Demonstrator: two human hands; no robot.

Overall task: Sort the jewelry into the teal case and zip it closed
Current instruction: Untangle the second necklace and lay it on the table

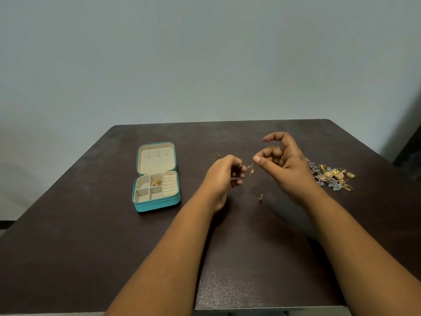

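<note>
From the head view, both my hands are raised over the middle of the dark table [250, 258], working one thin gold chain [251, 168] between them. My left hand [224, 176] has its fingers curled in and pinches the chain's left end at the fingertips. My right hand [286, 163] pinches the other end between thumb and a bent finger, the index finger arched loosely above and touching nothing. A small pendant [260, 197] dangles low between my wrists. The teal case [156, 177] lies open to the left, well apart from my hands, with a bit of gold jewelry [157, 183] in one middle compartment. The unsorted jewelry pile [332, 175] sits to the right, just beyond my right hand.
</note>
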